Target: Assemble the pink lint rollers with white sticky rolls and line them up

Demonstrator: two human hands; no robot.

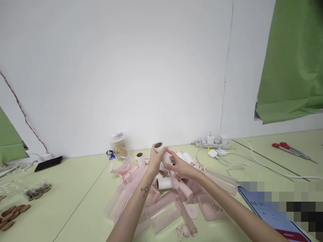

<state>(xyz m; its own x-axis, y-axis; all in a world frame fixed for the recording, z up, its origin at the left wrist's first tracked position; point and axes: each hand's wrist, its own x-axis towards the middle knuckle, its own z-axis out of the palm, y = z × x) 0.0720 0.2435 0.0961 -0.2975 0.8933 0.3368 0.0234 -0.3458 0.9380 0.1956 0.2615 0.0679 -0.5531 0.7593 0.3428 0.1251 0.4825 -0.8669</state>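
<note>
My left hand (154,160) is closed around a white roll with a brown cardboard core (161,152), held above the table. My right hand (179,165) touches the same roll from the right, its fingers curled against it. Under both hands lies a heap of pink plastic handles and clear pink covers (161,205). More white rolls lie in the heap, one just below my hands (164,183) and another to the left (140,160).
A pale green table (75,201) runs to a white wall. A plastic cup (120,147) stands at the back. A power strip with chargers (213,143) and white cables lies right, red-handled scissors (290,149) farther right. A black phone (48,163) and brown discs (12,213) lie left.
</note>
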